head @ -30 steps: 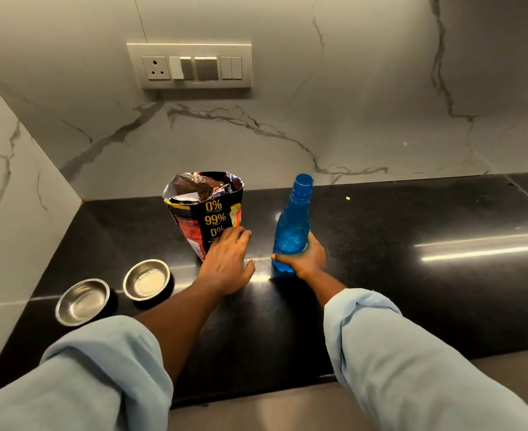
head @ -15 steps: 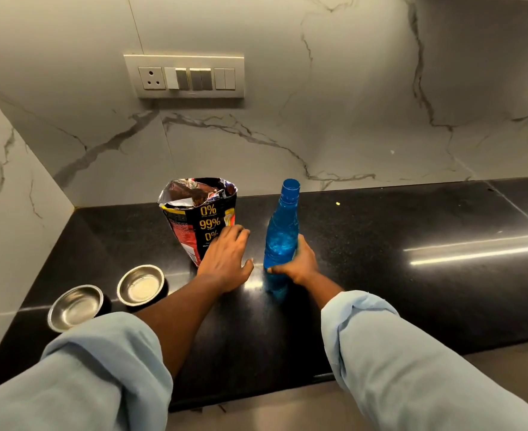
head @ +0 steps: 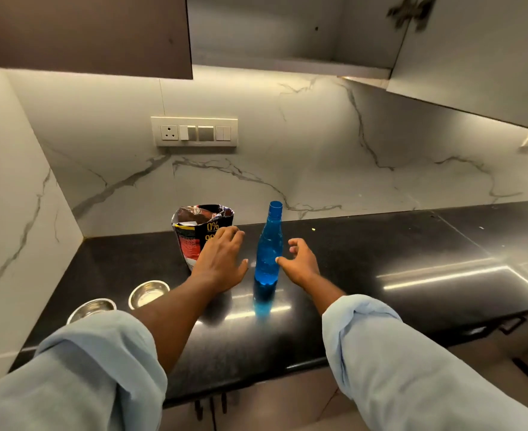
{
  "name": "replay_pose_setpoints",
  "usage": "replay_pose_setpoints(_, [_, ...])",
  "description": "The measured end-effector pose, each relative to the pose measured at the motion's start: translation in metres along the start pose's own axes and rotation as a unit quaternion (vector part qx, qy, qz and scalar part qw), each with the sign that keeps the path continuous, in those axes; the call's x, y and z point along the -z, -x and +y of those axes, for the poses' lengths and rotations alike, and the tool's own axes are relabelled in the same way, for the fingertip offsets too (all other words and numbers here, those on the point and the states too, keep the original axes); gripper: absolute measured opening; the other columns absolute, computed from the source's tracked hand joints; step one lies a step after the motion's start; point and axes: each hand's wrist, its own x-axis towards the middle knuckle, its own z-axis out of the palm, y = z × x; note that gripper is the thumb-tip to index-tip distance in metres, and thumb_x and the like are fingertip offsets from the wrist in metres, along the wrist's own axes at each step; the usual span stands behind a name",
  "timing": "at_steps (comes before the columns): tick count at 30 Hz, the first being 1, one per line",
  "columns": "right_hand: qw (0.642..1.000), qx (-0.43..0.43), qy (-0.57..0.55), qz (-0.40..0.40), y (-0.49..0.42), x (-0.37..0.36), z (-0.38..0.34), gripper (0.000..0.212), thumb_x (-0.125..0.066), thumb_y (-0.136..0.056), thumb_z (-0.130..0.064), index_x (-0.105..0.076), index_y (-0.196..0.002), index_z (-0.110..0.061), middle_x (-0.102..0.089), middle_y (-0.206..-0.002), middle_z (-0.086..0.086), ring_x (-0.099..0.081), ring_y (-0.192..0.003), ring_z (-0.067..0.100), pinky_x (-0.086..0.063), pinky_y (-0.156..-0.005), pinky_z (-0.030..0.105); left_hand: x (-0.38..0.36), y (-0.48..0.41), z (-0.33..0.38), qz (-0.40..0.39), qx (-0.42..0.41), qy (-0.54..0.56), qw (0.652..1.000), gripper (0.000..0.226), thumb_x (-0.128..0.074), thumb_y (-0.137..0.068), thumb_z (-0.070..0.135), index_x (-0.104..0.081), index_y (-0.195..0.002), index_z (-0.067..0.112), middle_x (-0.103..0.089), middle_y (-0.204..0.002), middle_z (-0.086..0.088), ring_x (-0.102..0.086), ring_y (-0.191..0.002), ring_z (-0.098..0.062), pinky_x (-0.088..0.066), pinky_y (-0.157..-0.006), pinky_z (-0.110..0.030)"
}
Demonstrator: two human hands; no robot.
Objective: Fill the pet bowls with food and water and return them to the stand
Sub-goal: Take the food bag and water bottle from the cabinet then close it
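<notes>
Head view: the left hand (head: 222,262) lies spread against the open food bag (head: 194,231); the right hand (head: 300,262) is open just beside the capped blue bottle (head: 268,253), thumb at its wall, nothing gripped; both steel bowls (head: 149,292) sit empty at the left of the black bench (head: 411,275); a stray nudge could tip the tall bottle, or the slack bag could slump and spill

Black countertop (head: 411,253), w/ open food bag (head: 191,231), blue bottle (head: 268,256) upright, 2 steel bowls (head: 148,293) at left
</notes>
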Motion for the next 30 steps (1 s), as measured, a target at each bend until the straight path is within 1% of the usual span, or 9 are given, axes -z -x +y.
replay_pose_setpoints(4, [0.999,0.038,-0.014,0.017,0.029,0.027,-0.024,0.049,-0.078,-0.094,-0.020,-0.056,-0.138,-0.018,-0.061,-0.133,0.005,-0.061,-0.124,0.022,-0.055,-0.103,0.036,0.035,0.017,0.018,0.023,-0.013,0.005,1.000,0.068,-0.065,-0.092,0.047,-0.049,-0.149,0.013,-0.050,-0.152,-0.008,-0.047,-0.140,-0.026,-0.048,-0.113,-0.042])
replay_pose_setpoints(8, [0.995,0.077,-0.036,0.043,0.043,0.060,-0.046,0.033,-0.074,-0.096,-0.021,-0.063,-0.126,-0.017,-0.066,-0.114,0.002,-0.065,-0.108,0.018,-0.051,-0.085,0.023,0.062,0.023,0.028,0.046,-0.022,-0.012,0.999,0.065,-0.066,-0.092,0.045,-0.051,-0.147,0.013,-0.051,-0.151,-0.010,-0.047,-0.141,-0.028,-0.042,-0.119,-0.041])
replay_pose_setpoints(11, [0.990,0.088,-0.072,0.083,0.046,0.085,-0.062,0.024,-0.061,-0.104,-0.022,-0.065,-0.127,-0.014,-0.070,-0.119,0.009,-0.068,-0.108,0.025,-0.056,-0.088,0.030,0.084,0.020,0.038,0.065,-0.027,-0.023,0.997,0.064,-0.065,-0.093,0.044,-0.051,-0.147,0.012,-0.051,-0.149,-0.011,-0.048,-0.139,-0.028,-0.045,-0.116,-0.042])
replay_pose_setpoints(15, [0.971,0.060,-0.218,0.080,0.044,0.125,-0.076,0.042,-0.036,-0.114,-0.036,-0.063,-0.129,-0.007,-0.071,-0.120,0.015,-0.071,-0.097,0.028,-0.057,-0.084,0.036,0.107,0.011,0.054,0.090,-0.013,-0.006,0.996,0.065,-0.070,-0.091,0.041,-0.051,-0.145,0.011,-0.050,-0.150,-0.010,-0.047,-0.139,-0.029,-0.051,-0.110,-0.046])
replay_pose_setpoints(18, [0.925,0.014,-0.375,0.066,0.039,0.160,-0.076,0.054,-0.026,-0.114,-0.047,-0.063,-0.128,-0.011,-0.071,-0.124,0.011,-0.070,-0.098,0.023,-0.051,-0.084,0.035,0.116,-0.001,0.064,0.115,-0.014,-0.010,0.993,0.065,-0.073,-0.089,0.041,-0.054,-0.143,0.010,-0.052,-0.146,-0.011,-0.050,-0.135,-0.029,-0.053,-0.105,-0.046])
replay_pose_setpoints(21, [0.837,-0.014,-0.545,0.044,0.026,0.202,-0.073,0.070,-0.017,-0.110,-0.059,-0.065,-0.130,-0.012,-0.069,-0.130,0.010,-0.067,-0.112,0.029,-0.044,-0.098,0.039,0.124,-0.018,0.079,0.145,-0.016,-0.019,0.989,0.064,-0.075,-0.088,0.039,-0.056,-0.140,0.007,-0.055,-0.141,-0.013,-0.053,-0.130,-0.031,-0.053,-0.102,-0.047])
replay_pose_setpoints(23, [0.795,-0.006,-0.606,0.022,0.017,0.230,-0.073,0.083,-0.014,-0.105,-0.071,-0.067,-0.132,-0.012,-0.069,-0.128,0.009,-0.066,-0.110,0.028,-0.043,-0.100,0.039,0.128,-0.030,0.092,0.163,-0.015,-0.027,0.986,0.064,-0.076,-0.088,0.040,-0.056,-0.139,0.007,-0.055,-0.140,-0.011,-0.054,-0.129,-0.029,-0.054,-0.101,-0.045])
replay_pose_setpoints(27, [0.738,0.043,-0.672,-0.032,-0.005,0.279,-0.088,0.097,-0.011,-0.097,-0.082,-0.075,-0.114,-0.011,-0.073,-0.113,0.009,-0.064,-0.087,0.024,-0.040,-0.075,0.032,0.138,-0.055,0.119,0.186,-0.027,-0.041,0.981,0.065,-0.075,-0.087,0.041,-0.056,-0.140,0.008,-0.053,-0.142,-0.011,-0.054,-0.128,-0.027,-0.055,-0.101,-0.042])
replay_pose_setpoints(30, [0.703,0.073,-0.702,-0.084,-0.017,0.298,-0.104,0.093,-0.012,-0.098,-0.077,-0.077,-0.104,-0.010,-0.074,-0.097,0.009,-0.059,-0.070,0.022,-0.034,-0.064,0.028,0.145,-0.071,0.134,0.189,-0.027,-0.054,0.980,0.065,-0.073,-0.089,0.042,-0.055,-0.141,0.006,-0.052,-0.145,-0.012,-0.052,-0.131,-0.028,-0.055,-0.102,-0.043])
